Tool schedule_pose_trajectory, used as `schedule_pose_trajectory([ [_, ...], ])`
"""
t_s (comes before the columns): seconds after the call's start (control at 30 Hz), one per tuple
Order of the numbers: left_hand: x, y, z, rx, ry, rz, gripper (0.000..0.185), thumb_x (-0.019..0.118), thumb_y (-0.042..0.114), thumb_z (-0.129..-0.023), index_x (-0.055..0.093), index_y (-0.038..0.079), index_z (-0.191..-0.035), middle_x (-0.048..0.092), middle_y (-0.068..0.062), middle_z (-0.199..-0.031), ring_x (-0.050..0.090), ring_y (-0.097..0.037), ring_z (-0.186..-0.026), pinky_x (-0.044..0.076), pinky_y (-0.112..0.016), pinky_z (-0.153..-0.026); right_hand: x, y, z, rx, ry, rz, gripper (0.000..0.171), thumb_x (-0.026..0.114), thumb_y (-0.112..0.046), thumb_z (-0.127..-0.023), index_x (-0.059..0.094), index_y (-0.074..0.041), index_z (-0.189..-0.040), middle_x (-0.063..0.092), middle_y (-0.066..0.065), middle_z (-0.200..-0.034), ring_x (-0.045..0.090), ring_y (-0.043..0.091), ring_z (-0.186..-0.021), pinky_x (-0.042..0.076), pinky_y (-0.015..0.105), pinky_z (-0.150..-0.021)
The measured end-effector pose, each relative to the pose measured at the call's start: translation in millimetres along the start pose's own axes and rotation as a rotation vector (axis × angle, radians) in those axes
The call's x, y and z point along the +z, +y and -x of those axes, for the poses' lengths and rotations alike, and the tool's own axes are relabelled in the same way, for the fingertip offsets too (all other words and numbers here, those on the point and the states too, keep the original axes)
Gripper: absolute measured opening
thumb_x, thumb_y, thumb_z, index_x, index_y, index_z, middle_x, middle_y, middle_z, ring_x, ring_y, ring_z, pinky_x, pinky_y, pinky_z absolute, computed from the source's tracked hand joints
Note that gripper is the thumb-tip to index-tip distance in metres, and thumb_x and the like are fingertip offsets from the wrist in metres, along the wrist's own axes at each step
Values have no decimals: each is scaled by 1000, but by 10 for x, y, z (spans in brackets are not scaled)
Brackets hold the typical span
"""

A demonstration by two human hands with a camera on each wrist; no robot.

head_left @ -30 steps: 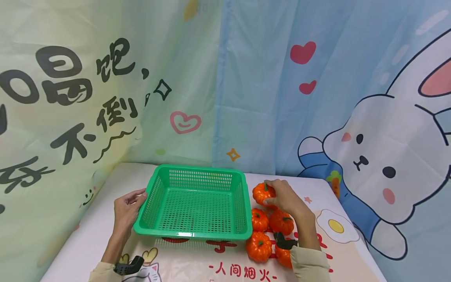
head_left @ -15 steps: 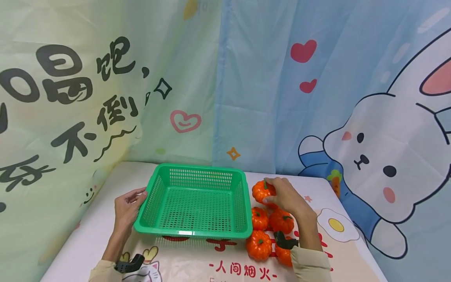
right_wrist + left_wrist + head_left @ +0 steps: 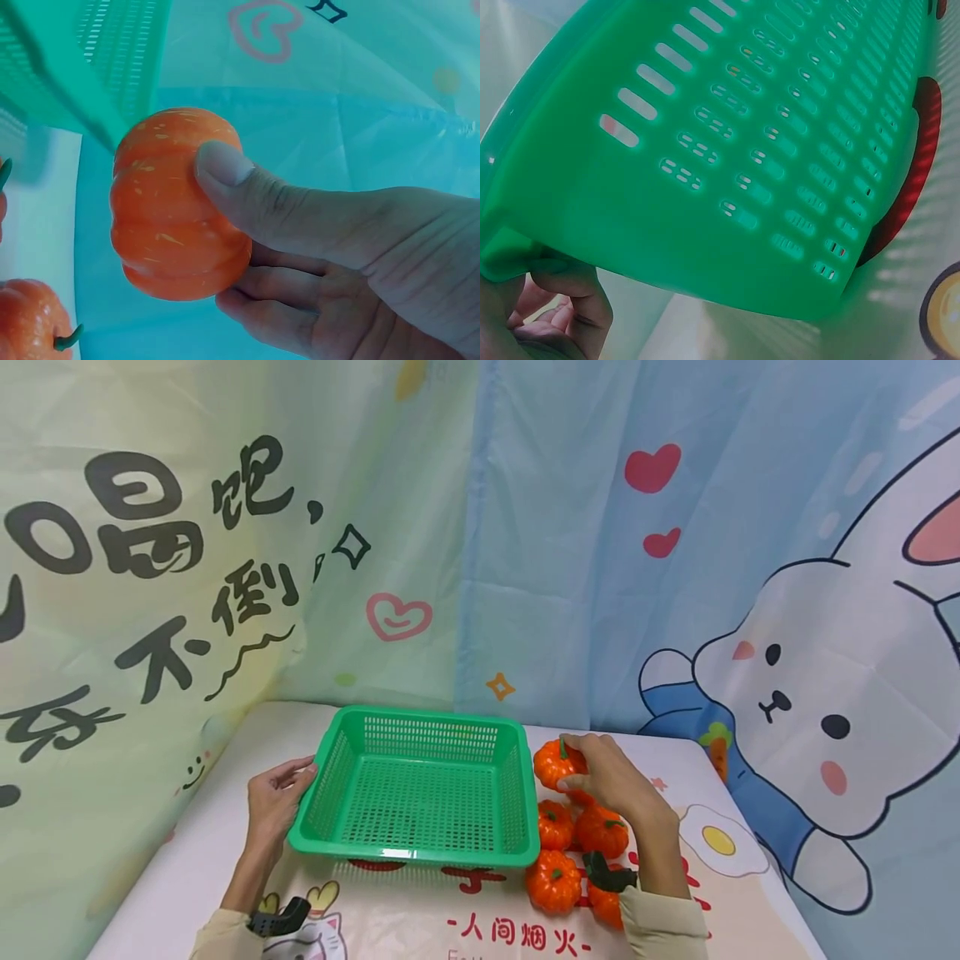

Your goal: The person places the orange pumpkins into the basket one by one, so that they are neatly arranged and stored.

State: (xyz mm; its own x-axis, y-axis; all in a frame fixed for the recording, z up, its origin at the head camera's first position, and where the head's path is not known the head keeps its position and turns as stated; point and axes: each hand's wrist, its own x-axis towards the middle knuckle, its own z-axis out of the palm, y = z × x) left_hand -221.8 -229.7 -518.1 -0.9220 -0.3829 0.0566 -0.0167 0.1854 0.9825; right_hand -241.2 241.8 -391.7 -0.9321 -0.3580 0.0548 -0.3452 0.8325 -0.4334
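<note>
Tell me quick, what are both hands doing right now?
Left hand: closed on the left rim of the basket.
Right hand: closed on a pumpkin, thumb and fingers around it.

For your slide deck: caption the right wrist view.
Right hand grips an orange toy pumpkin beside the green basket.

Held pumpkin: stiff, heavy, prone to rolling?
Pumpkin probably stiff: the right hand grips it by thumb and fingers without denting it. Likely light, held easily. Rounded ribbed body might roll if nudged.
</note>
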Motion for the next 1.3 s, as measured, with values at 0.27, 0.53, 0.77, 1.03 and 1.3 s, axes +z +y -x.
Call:
schedule_pose_trajectory([
  [0.27,-11,-2,-10,-2,-4,18,36,73,20,-106,75,-2,-135,76,10,-86,66,0,-70,56,-18,-62,-13,-103,-14,-2,-20,-40,55,86,-12,-94,67,0,-144,74,7,-114,64,23,-102,62,45,-94],
  [0.53,-14,-9,-4,-13,-5,14,36,73,20,-107,74,-2,-135,77,8,-87,66,-1,-70,55,-18,-62,-6,-176,13,-48,-8,-35,56,87,-14,-93,67,2,-143,74,6,-108,63,21,-96,59,37,-86],
  [0.77,-12,-24,-31,0,4,12,36,74,20,-106,75,-1,-134,78,6,-90,66,0,-70,55,-18,-62,5,-243,9,-43,0,-34,63,87,-20,-94,64,0,-149,75,8,-120,61,27,-110,54,49,-100],
  [1.03,-20,-1,-21,-12,-2,-7,36,73,21,-107,75,-2,-135,79,1,-93,66,-1,-71,55,-19,-63,64,-316,25,-78,-4,-66,65,87,-18,-93,63,0,-150,77,6,-124,64,26,-111,55,53,-104],
  [1.3,-16,18,-14,1,2,-13,36,73,22,-107,75,-1,-134,78,2,-93,66,-1,-72,55,-18,-63,145,-391,20,-54,-18,-95,68,86,-19,-94,60,-1,-154,73,12,-137,59,36,-128,49,62,-114],
])
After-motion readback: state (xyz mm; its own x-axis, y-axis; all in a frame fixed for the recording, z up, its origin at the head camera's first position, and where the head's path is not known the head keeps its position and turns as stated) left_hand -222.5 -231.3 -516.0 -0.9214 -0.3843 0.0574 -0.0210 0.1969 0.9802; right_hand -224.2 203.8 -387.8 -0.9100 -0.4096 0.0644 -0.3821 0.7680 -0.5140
